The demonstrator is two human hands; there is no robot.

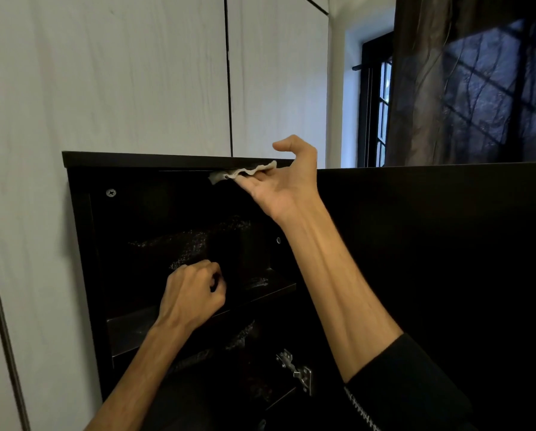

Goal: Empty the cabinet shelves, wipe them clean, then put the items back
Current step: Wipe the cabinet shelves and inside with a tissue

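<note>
Up top, right hand (287, 181) presses cloth (245, 174) under cabinet (167, 159).

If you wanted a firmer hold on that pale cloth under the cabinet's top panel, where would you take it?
Probably the rumpled right end of the cloth, from below and in front. The right hand presses it up against the top panel, so only its lower face and free ends are reachable.

One dark cabinet (179, 159) stands open, with one open door (431, 244) at 3 o'clock. Two shelves (130, 331) show inside. One pale cloth (245, 174), one metal hinge (296, 370), one screw (111, 192), two hands: left (192, 293), right (287, 178).
</note>
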